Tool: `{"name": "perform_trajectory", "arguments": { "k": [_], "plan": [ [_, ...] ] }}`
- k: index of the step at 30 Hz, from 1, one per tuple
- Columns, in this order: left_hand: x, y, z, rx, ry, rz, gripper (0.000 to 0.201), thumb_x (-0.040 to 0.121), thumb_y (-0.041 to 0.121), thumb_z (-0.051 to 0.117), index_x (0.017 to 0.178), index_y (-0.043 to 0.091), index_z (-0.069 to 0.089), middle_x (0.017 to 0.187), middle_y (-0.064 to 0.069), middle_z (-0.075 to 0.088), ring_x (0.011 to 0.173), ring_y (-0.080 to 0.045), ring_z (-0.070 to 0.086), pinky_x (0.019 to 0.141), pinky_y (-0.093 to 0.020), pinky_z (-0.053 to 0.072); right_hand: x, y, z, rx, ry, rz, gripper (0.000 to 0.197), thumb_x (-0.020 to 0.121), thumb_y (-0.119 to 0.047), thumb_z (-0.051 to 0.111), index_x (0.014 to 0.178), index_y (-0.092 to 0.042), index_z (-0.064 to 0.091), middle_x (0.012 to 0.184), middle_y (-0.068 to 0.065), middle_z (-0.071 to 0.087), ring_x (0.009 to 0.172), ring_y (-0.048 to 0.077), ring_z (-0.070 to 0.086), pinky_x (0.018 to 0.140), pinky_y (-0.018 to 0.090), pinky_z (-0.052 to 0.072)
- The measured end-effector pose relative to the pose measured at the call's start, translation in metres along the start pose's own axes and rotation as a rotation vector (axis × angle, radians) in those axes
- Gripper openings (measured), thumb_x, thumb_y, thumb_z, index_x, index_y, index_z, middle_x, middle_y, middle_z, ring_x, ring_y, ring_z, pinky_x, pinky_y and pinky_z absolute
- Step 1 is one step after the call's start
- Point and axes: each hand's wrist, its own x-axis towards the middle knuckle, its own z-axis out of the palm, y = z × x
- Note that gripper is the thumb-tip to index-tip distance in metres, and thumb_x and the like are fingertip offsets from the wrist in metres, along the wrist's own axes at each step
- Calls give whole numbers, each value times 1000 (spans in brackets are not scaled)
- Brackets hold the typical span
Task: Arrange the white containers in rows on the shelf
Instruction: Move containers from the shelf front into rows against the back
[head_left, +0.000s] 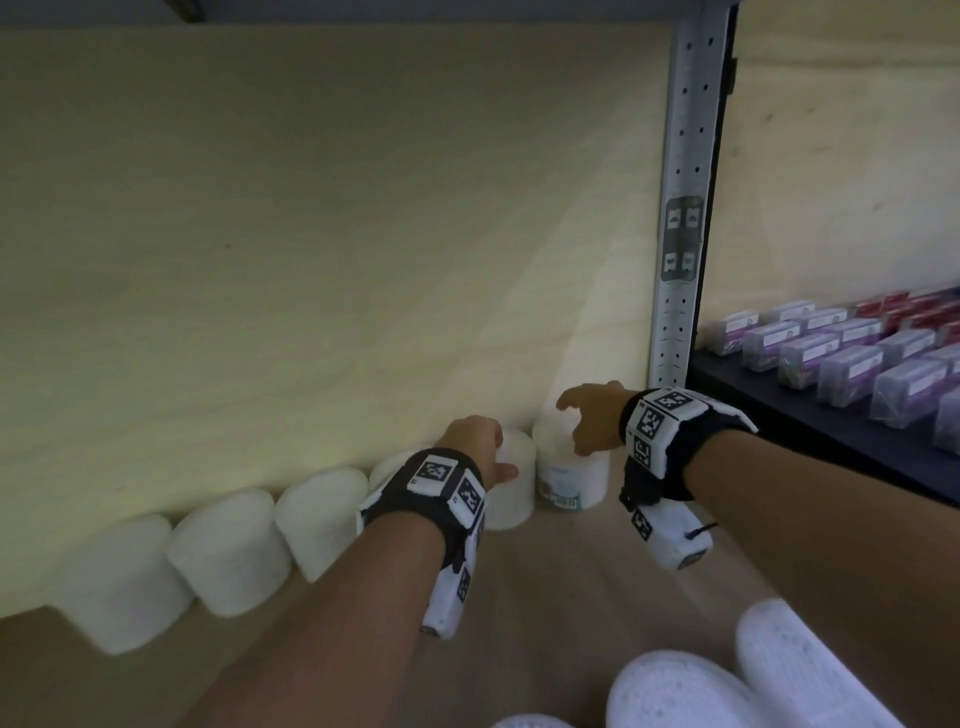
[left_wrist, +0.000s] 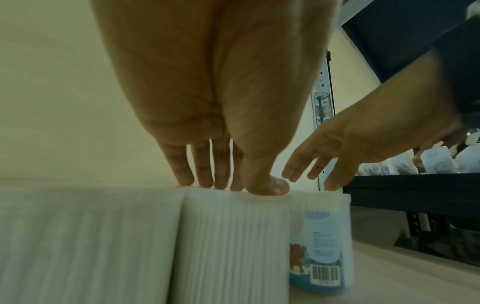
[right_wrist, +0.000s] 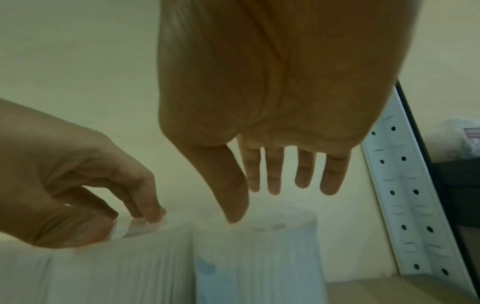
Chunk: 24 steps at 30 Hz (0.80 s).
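Head view, centre: left hand (head_left: 475, 441) grips one white container (head_left: 511, 480), right hand (head_left: 589, 418) hovers spread over the labelled container (head_left: 571, 475); a careless nudge could topple the tight row.

— What carries our things here?

— We see a pale wooden shelf (head_left: 519, 597) with a light back panel (head_left: 311, 234) behind it.

— And what stands on it?

— We count a row of white containers (head_left: 228, 551) along the back panel, side by side and touching. At the right end of the row stands a container with a blue label and barcode (head_left: 569, 483), just beside the perforated metal upright (head_left: 680, 208). More white containers (head_left: 675, 691) lie near the front edge.
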Motion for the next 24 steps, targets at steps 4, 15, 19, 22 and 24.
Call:
{"name": "perform_trajectory", "arguments": {
  "k": [4, 15, 19, 22, 24],
  "plan": [
    [1, -1, 1, -8, 4, 0, 46, 88, 32, 65, 123, 3, 56, 128, -14, 56, 118, -30, 54, 99, -36, 43, 0, -5, 2, -40, 85, 28, 54, 95, -40, 51, 138, -8, 45, 142, 10, 45, 132, 30, 42, 106, 35, 37],
    [2, -3, 2, -22, 7, 2, 46, 87, 32, 66, 123, 4, 55, 130, -13, 55, 120, -29, 53, 99, -35, 42, 4, -4, 7, -23, 29, 14, 59, 92, -45, 55, 135, -5, 50, 140, 11, 50, 127, 28, 51, 106, 37, 44],
    [3, -4, 3, -34, 6, -8, 46, 87, 32, 66, 122, 5, 56, 129, -13, 56, 118, -29, 53, 97, -34, 42, 5, -1, 3, 31, -31, -31, 53, 94, -27, 57, 142, -10, 43, 149, 9, 39, 135, 25, 42, 108, 31, 36],
    [3, -3, 3, -40, 5, -15, 46, 87, 32, 66, 122, 5, 55, 129, -13, 56, 118, -29, 53, 97, -34, 42, 7, 1, 0, 103, -27, -45, 51, 91, -17, 61, 140, -14, 47, 147, 7, 41, 132, 25, 46, 103, 29, 40],
    [2, -3, 3, -42, 2, -17, 46, 87, 32, 65, 123, 5, 55, 129, -13, 55, 119, -28, 53, 98, -35, 43, 7, 1, 1, 112, 47, -41, 51, 91, -21, 61, 140, -15, 47, 147, 6, 41, 132, 24, 44, 105, 32, 40]
  ]
}}
